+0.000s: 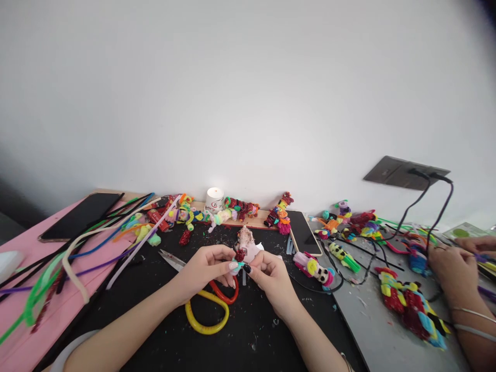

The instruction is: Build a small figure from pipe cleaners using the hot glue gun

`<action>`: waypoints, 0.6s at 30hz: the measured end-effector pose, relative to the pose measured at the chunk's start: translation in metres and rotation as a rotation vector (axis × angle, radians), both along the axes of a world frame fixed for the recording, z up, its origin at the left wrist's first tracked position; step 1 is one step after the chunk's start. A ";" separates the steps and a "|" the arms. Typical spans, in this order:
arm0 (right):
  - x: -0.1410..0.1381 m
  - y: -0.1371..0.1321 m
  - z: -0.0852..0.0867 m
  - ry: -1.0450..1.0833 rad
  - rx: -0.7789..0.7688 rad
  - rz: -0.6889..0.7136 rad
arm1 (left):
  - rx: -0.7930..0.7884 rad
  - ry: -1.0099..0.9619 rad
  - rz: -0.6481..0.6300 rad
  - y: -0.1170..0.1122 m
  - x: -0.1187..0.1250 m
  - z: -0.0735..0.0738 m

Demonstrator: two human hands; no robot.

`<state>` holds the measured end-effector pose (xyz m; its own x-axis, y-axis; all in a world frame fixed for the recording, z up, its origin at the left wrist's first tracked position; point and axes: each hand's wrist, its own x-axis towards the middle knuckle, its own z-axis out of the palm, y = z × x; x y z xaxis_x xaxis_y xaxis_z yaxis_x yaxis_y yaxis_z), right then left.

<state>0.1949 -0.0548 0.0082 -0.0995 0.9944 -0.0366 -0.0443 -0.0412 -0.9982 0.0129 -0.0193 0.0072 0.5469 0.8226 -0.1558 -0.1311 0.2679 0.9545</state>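
A bare pale wall (248, 93) rises behind the work table, where a black mat (263, 330) covers the middle, a pink sheet (89, 263) the left and a grey mat (360, 315) the right. On the wall, two black cords run from a dark socket plate (391, 173). At the far right, another person's hand (455, 268) is busy among colourful fuzzy pieces.

Over the black mat, the person's left hand (211, 266) is nearly closed, thumb and fingertips pinching a small fuzzy piece (240, 254), dark red above and turquoise below. Opposite, the right hand (271, 274) is just as narrow, its thumb and finger meeting the turquoise end, so the piece sits between the two sets of fingertips, above the mat.

A dark phone (81, 217) lies on the pink sheet, partly under a spread of fuzzy wires (77, 248); a second phone (304, 232) rests beyond the right hand. Scissors (207, 329) with yellow and red handles lie beneath the left forearm and hand, the blades pointing away. Near the right hand lies a fuzzy doll (315, 268) in pink, yellow and black-spotted white. Smallest, a white paper cup (214, 200) stands by the wall.
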 end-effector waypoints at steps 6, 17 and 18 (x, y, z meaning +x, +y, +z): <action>0.001 0.001 0.001 -0.031 -0.013 0.014 | 0.006 0.018 0.026 0.001 0.000 -0.001; -0.002 -0.007 0.001 -0.162 0.120 0.018 | 0.138 0.073 0.140 0.000 0.000 0.000; -0.002 -0.009 0.001 -0.219 0.169 0.005 | 0.154 0.083 0.162 -0.001 -0.001 -0.001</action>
